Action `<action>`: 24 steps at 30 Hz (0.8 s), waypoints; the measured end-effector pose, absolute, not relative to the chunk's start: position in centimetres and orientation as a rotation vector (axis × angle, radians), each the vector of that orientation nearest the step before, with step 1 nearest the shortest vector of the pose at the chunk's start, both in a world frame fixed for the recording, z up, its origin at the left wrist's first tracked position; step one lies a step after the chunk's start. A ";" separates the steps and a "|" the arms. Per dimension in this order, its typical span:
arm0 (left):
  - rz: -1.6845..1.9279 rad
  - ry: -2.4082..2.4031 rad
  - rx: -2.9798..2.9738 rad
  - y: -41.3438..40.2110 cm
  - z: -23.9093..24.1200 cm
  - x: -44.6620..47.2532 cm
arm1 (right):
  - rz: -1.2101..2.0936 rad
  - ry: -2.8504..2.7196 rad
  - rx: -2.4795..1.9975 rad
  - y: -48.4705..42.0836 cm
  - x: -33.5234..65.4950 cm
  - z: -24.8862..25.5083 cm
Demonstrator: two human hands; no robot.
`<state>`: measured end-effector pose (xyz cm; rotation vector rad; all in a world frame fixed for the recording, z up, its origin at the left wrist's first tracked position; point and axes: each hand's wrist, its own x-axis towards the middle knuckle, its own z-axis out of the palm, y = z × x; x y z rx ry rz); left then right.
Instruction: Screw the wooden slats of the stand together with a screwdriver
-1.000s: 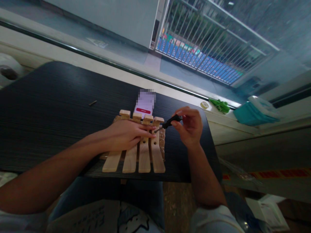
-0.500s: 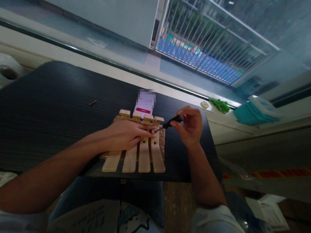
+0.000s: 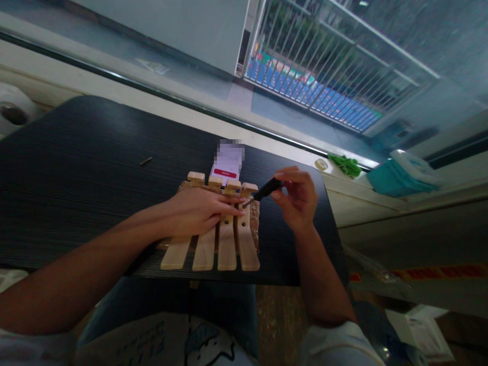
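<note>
Several pale wooden slats (image 3: 227, 249) lie side by side at the table's front edge, hooked at their far ends and pierced with small holes. Across them my left hand (image 3: 194, 209) rests flat, its fingers stretched out, the tips on the rightmost slat. My right hand (image 3: 299, 198) grips the black handle of a screwdriver (image 3: 267, 189) between thumb and fingers. The screwdriver slants down to the left, and its tip meets the rightmost slat at the upper hole beside my left fingertips. Beneath the slats shows a brown, bumpy sheet (image 3: 254, 221), mostly covered.
On the dark table (image 3: 91, 203) a phone (image 3: 226, 161) lies just beyond the slats, and a small metal rod (image 3: 145, 161) lies to the left. Along the windowsill are a tape roll (image 3: 321, 164), a green cloth (image 3: 345, 165) and a teal tissue pack (image 3: 398, 175).
The screwdriver handle and my right fingertips have shifted slightly to the left, and the handle has turned a little. My left hand and the slats stay in place.
</note>
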<state>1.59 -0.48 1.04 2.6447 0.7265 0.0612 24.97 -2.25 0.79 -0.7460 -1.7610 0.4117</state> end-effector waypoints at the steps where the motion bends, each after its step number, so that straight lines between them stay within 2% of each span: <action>1: 0.067 0.730 2.644 -0.5 1.0 1.6 | 0.436 -1.776 -0.754 -2.4 25.0 0.8; 9: 0.095 0.723 2.655 -0.4 0.9 1.5 | 0.548 -1.789 -0.868 -2.9 25.0 0.5; 24: 0.084 0.717 2.640 -0.5 1.0 1.5 | 0.480 -1.681 -0.850 -2.6 24.5 1.0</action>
